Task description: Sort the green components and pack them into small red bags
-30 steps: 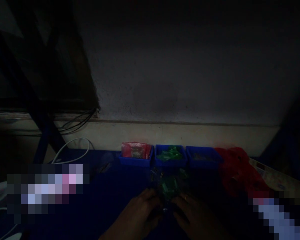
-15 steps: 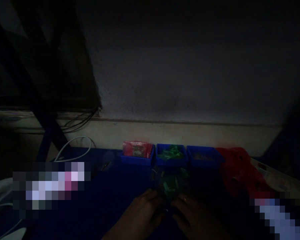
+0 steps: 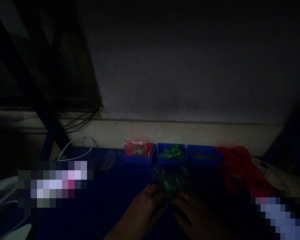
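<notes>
In the dim light my left hand is low over the blue table, with its fingers bent inward. My right hand, wearing a ring, faces it across a narrow gap, also with curled fingers. A small shiny spot shows between the fingertips, but what they pinch is too dark to name. Just beyond the hands lies a clear bag with green pieces. Several slim metallic pieces lie behind it, near the blue trays.
Along the back stand a blue tray with a red packet, a blue tray of green packets and a blue tray of small dull pieces. Red plastic lies right. A white cable loops at left. A wall rises behind.
The view has shifted slightly. Both hands stay close together in nearly the same pose, with only small finger movements.
</notes>
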Available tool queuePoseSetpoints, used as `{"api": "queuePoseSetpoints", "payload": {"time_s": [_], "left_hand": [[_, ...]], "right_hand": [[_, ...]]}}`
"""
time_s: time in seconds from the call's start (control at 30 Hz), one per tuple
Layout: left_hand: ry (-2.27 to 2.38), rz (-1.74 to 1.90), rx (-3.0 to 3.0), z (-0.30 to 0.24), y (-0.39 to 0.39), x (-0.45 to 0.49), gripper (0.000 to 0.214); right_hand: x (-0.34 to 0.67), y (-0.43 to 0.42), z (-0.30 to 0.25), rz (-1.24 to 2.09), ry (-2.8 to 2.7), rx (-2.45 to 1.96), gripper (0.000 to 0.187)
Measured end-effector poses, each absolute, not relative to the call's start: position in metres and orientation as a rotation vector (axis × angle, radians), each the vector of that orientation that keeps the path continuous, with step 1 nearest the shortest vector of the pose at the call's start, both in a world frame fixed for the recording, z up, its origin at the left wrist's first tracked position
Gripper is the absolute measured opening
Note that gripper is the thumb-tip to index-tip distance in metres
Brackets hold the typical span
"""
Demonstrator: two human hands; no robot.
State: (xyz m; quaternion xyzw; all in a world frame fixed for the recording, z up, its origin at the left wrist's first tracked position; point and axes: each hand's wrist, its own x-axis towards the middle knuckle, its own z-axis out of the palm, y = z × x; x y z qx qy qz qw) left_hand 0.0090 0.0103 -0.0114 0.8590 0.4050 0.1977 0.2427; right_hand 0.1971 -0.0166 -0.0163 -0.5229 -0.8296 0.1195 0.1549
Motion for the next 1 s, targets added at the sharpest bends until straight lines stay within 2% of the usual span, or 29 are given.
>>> {"api": "queuePoseSetpoints", "payload": {"time_s": [0.27, 0.47, 0.6, 0.7, 0.87, 1.0], "left_hand": [[1.025, 0.681, 2.127, -0.007, 0.016, 0.009, 0.036], [1.099, 0.724, 2.091, -0.012, 0.019, 0.006, 0.027], [1.040, 0.762, 2.088, -0.008, 0.015, 0.008, 0.030], [0.958, 0.828, 1.994, 0.000, 0.010, 0.012, 0.025], [0.945, 0.879, 1.717, 0.008, 0.004, 0.016, 0.005], [0.909, 0.903, 1.558, 0.008, 0.005, 0.015, 0.009]], "right_hand": [[0.201, -0.013, -0.015, 0.367, -2.367, -1.543, 0.037], [0.202, -0.012, -0.015, 0.384, -2.349, -1.533, 0.038], [0.201, -0.013, -0.017, 0.404, -2.292, -1.491, 0.032], [0.199, -0.016, -0.013, 0.571, -2.132, -1.467, 0.024], [0.195, -0.019, 0.003, 0.843, -1.926, -1.381, 0.007], [0.195, -0.019, 0.009, 0.992, -1.837, -1.347, 0.015]]}}
